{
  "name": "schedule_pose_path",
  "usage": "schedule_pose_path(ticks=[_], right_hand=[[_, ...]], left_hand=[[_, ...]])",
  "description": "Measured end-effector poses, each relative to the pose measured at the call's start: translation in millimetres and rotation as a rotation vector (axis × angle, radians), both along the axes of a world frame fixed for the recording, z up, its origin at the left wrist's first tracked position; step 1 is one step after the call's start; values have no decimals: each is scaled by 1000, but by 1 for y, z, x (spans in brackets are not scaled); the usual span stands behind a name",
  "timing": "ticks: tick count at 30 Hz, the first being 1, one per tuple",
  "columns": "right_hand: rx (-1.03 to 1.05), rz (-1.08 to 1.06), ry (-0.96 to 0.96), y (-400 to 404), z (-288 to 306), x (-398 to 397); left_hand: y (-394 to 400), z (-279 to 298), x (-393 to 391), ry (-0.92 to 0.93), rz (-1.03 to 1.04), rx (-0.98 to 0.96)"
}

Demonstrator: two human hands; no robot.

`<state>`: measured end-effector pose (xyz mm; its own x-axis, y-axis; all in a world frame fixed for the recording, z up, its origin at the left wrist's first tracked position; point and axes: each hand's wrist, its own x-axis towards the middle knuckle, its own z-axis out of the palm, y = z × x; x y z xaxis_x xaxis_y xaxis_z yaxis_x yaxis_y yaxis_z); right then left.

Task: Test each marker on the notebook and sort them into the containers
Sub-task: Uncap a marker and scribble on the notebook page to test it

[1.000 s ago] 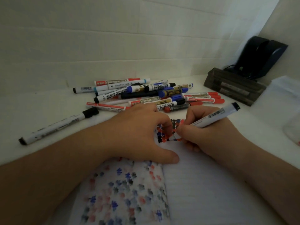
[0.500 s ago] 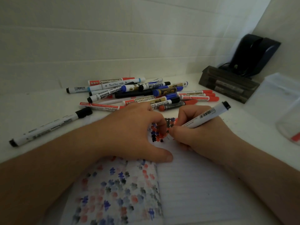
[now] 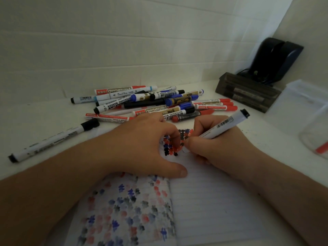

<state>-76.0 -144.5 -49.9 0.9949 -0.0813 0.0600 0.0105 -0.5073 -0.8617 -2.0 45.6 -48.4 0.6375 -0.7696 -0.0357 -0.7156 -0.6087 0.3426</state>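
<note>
I've got the marker (image 3: 221,125) pinched in my right hand (image 3: 218,148), fingers curled round the barrel low down, so the tip comes down among the scribbles at the top of the right page. The tip itself is hidden behind my fingers, so I can't say if it's touching paper. My left hand (image 3: 142,148) lies on the notebook (image 3: 213,201), thumb stretched along the fold and fingers bent down onto the paper beside the test patch; it's pressing, gripping nothing. I reckon that's to keep the page from sliding under the stroke.

The notebook sits at the near edge of the bench (image 3: 35,119), its left page already blotched with red, blue and black marks. Past my knuckles, toward the back wall, is the pile of markers (image 3: 152,102), untested I'd guess. One black-capped marker (image 3: 53,139) lies alone toward the left edge. At the right edge, a clear container (image 3: 317,137) has something red in it, and a dark tray (image 3: 248,91) sits in the back right corner. Nothing blocks the way to the container.
</note>
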Motion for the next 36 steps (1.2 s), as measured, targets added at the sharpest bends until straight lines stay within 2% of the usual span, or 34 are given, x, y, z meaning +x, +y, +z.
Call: schedule_pose_path(ticks=[4, 10, 12, 14, 17, 23, 26, 36], right_hand=[[21, -43, -21, 0, -1, 1], [5, -1, -10, -1, -1, 2], [126, 3, -10, -4, 0, 3], [362, 45, -13, -9, 3, 4], [650, 143, -55, -21, 9, 6], [813, 143, -32, -34, 10, 9], [824, 152, -7, -35, 8, 9], [681, 140, 18, -26, 2, 10]], left_hand=[[0, -1, 0, 6, -2, 1], [2, -2, 0, -7, -7, -12], [3, -4, -1, 16, -1, -95], [3, -5, 0, 59, 27, -217], [5, -3, 5, 61, 66, -287], [6, 0, 8, 126, 54, -355], [5, 1, 6, 114, 46, -367], [3, 1, 4, 16, 65, -334]])
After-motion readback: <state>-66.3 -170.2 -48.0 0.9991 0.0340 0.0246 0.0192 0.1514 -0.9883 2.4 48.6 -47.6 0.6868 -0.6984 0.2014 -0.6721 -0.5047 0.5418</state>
